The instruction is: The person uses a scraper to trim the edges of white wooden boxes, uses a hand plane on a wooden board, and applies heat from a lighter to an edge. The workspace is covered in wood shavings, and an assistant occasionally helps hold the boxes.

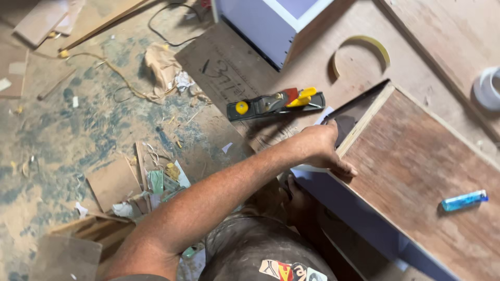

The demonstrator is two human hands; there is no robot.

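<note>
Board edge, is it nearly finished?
Done, it seems: the hand plane lies set aside, untouched. In hand: the left hand presses a dark sheet on the edge of the plywood board, with the right hand below it. Left: probably the rest of that edge; hard to tell.

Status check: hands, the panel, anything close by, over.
Left hand gripping panel edge. Right hand low under the panel, grip unclear. Plane lies beside, lighter on the panel.

Grey plane with yellow knob, blue lighter, perhaps translucent.
</note>
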